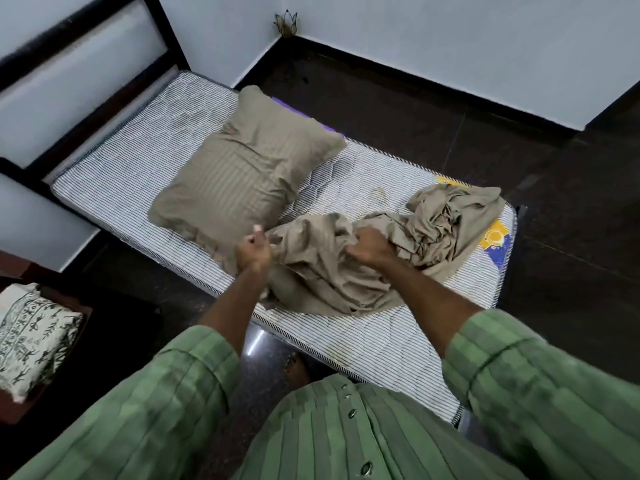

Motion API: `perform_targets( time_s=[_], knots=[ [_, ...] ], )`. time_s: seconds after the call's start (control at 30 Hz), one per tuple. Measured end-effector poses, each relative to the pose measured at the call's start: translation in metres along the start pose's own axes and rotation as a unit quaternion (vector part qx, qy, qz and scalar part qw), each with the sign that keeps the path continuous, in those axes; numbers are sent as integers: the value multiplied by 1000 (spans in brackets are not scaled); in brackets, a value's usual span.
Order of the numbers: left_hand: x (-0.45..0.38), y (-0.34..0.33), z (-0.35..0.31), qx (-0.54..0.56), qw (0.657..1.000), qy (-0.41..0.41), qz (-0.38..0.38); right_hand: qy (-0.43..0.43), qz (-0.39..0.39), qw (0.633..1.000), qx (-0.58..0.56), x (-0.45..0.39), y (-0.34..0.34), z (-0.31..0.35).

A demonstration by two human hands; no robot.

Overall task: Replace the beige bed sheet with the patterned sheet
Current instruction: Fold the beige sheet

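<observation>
The beige bed sheet (398,251) lies bunched in a loose heap on the bare striped mattress (145,161). My left hand (253,252) grips one end of the heap near the pillow. My right hand (369,249) is curled into the middle of the bunched cloth and holds it. The patterned sheet (29,336), white with dark figures, sits folded on a low wooden stand at the far left, away from both hands.
A beige striped pillow (242,168) rests on the mattress toward the dark headboard (86,60). Dark floor surrounds the bed, with white walls behind. A small metal ornament (286,26) stands in the far corner. My foot shows by the mattress's near edge.
</observation>
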State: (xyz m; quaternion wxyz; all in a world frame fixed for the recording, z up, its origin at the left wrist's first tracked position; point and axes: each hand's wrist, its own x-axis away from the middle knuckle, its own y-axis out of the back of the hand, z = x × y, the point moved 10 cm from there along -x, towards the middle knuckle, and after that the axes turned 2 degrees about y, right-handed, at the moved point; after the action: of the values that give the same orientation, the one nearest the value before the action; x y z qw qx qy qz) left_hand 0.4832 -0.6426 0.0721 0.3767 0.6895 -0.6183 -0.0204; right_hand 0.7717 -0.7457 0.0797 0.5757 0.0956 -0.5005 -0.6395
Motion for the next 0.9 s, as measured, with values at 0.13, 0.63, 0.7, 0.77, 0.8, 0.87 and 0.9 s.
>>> perform_targets(
  time_s=[0.13,0.63,0.7,0.77,0.8,0.87,0.9],
  knots=[
    [29,-52,11,14,988,33,154,28,0,995,-93,16,-32,29],
    [31,-40,25,-534,789,-130,276,-33,72,988,-134,17,-66,40],
    [26,-27,21,-563,779,-160,226,-27,86,990,-109,19,-76,53],
    [25,-12,16,-565,786,-180,172,-15,99,990,-96,20,-91,73],
    [25,-3,14,-559,795,-183,153,-8,100,991,-91,24,-94,87],
    [29,22,8,-529,822,-175,119,9,94,992,-85,33,-103,115],
    [28,35,5,-507,839,-166,106,18,89,992,-88,34,-107,127]
  ],
)
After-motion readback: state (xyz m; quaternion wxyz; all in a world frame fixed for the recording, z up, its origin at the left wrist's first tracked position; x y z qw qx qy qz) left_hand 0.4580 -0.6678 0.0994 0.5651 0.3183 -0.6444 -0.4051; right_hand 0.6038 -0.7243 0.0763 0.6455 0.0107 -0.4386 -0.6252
